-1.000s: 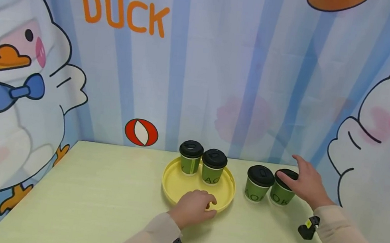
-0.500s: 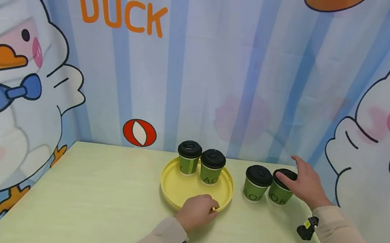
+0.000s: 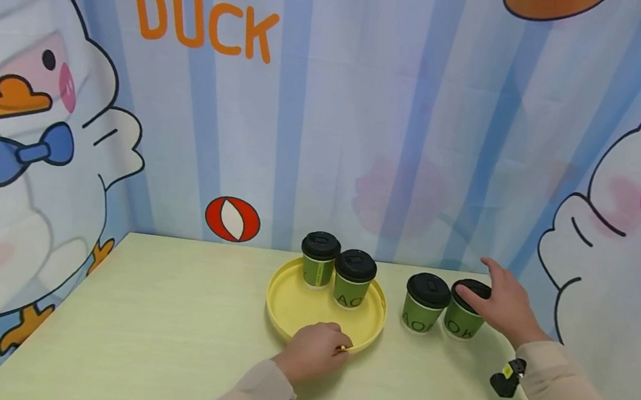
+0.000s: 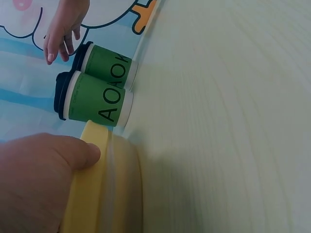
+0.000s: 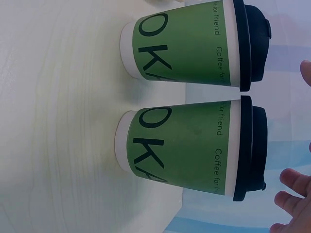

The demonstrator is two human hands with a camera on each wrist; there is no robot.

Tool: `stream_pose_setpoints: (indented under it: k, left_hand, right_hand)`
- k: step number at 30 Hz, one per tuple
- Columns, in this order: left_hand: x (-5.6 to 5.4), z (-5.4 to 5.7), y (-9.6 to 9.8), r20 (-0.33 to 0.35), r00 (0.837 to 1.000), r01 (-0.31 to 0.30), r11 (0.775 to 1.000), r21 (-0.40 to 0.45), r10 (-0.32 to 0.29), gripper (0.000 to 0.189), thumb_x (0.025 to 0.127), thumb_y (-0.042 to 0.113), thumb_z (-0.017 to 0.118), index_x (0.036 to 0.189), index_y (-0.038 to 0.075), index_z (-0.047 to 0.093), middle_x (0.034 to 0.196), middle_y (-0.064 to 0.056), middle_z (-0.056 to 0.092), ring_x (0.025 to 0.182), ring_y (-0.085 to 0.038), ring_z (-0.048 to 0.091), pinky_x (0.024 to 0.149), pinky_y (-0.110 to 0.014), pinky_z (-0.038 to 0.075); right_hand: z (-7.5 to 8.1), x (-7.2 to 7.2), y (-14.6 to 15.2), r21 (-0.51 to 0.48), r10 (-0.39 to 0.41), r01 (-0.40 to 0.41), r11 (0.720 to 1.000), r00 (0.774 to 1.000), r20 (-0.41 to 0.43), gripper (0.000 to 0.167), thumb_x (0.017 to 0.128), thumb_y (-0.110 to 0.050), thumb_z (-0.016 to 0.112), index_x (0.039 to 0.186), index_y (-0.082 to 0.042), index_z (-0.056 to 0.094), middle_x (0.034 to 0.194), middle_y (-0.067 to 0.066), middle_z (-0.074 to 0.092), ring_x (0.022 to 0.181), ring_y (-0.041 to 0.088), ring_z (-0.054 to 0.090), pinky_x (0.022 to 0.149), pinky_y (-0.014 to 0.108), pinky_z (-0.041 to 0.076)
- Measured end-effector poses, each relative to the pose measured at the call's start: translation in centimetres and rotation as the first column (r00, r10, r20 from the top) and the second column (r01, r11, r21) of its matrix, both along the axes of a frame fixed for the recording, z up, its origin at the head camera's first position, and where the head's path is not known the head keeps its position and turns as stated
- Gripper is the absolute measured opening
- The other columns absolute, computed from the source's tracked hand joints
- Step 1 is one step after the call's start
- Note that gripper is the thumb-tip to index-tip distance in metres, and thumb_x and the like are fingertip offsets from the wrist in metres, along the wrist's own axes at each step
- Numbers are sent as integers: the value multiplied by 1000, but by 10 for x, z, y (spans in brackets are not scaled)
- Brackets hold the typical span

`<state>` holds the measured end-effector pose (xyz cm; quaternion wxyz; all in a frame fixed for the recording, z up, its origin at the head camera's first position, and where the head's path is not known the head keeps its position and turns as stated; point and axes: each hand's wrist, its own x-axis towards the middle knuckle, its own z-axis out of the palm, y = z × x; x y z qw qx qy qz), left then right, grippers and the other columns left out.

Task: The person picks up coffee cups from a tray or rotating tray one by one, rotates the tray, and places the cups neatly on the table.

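My left hand [image 3: 312, 351] pinches the front rim of a round yellow tray [image 3: 302, 310], its thumb [image 4: 87, 154] pressed along the rim in the left wrist view. Two green paper coffee cups with black lids, a left one [image 3: 317, 272] and a right one [image 3: 350, 290], stand upright toward the back of the tray. To the tray's right, two similar cups, one nearer the tray [image 3: 420, 315] and one at the far right [image 3: 462, 322], stand side by side on the table. My right hand [image 3: 507, 307] hovers by the far-right cup's lid, fingers spread and holding nothing.
A pale yellow table [image 3: 163, 327] carries everything and ends at a fabric backdrop [image 3: 352, 131] with blue stripes and printed ducks. Bare tabletop extends left of the tray.
My left hand has closed its thumb and fingers on the tray's front rim. The two cups on the tray sit slightly farther right. My right hand has stayed in place.
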<state>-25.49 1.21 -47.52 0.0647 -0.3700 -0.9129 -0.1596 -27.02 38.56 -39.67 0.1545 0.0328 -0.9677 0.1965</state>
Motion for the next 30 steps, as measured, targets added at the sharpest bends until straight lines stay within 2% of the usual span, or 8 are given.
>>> stream_pose_setpoints:
  k: [10, 15, 23, 30]
  left_hand:
    - [-4, -5, -26, -113, 988, 108, 994, -7, -108, 13, 96, 21, 65, 98, 21, 78, 87, 12, 64, 76, -4, 57, 67, -20, 49]
    - [-4, -5, -38, -99, 986, 135, 991, 3, -134, 15, 97, 20, 65, 101, 20, 79, 91, 11, 67, 80, -5, 60, 73, -21, 51]
    - [-2, 2, -55, -121, 982, 147, 989, 15, -144, 13, 95, 18, 67, 99, 19, 79, 90, 9, 68, 81, -8, 62, 73, -24, 52]
    - [-3, 1, -70, -116, 988, 101, 995, 10, -99, 12, 95, 21, 68, 98, 23, 79, 89, 12, 67, 82, -8, 59, 74, -30, 49]
  right_hand:
    - [-3, 2, 3, -6, 1, -1, 1000, 1000, -4, 94, 96, -58, 60, 156, 4, 24, 148, 39, 34, 129, 59, 37, 98, 75, 35]
    - [-4, 3, 4, -7, 0, 0, 1000, 1000, 0, 94, 96, -58, 60, 156, 5, 24, 148, 40, 34, 129, 59, 37, 98, 75, 34]
    - [-5, 1, 6, -4, 2, -2, 1000, 1000, 0, 95, 96, -59, 59, 156, 5, 24, 147, 40, 35, 128, 59, 38, 98, 75, 35]
    - [-7, 1, 7, -4, 0, 0, 1000, 1000, -5, 94, 96, -58, 60, 155, 6, 24, 147, 40, 35, 128, 59, 37, 98, 75, 34]
